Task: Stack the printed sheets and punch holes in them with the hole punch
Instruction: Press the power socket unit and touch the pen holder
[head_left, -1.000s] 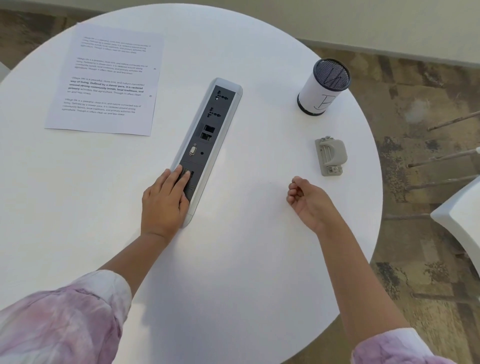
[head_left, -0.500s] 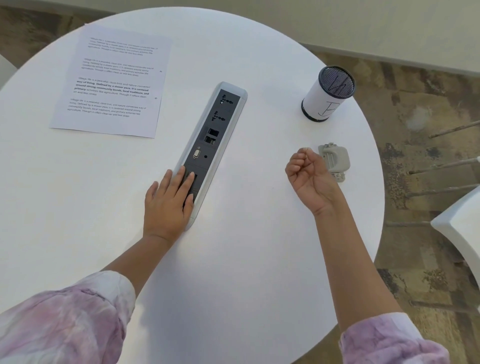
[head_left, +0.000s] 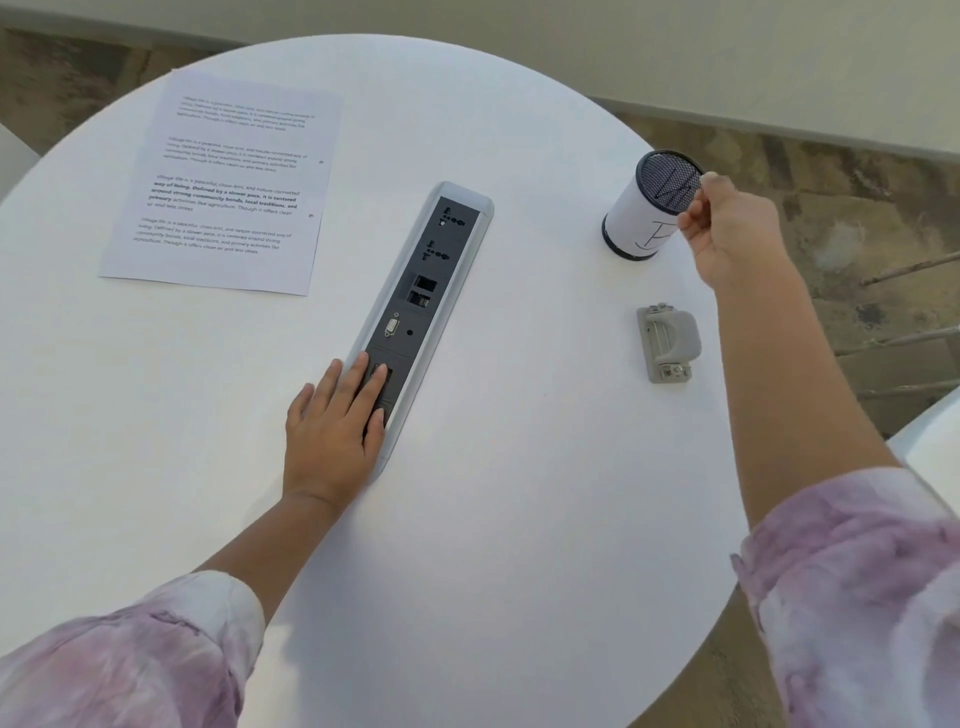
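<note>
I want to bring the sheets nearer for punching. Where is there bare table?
Bare: the near table between both arms, and left of the socket strip below the printed sheets. Crowded: the right edge, with hole punch, pen cup and right hand.

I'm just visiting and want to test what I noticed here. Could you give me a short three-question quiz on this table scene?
1. True or false: the left hand lies flat on the socket panel.
2. What is the right hand nearest? A) printed sheet B) mesh cup C) hole punch
3. Fill in: the hole punch lies between the cup and the table's ____ edge.

Key: 1 true; 2 B; 3 near.
</note>
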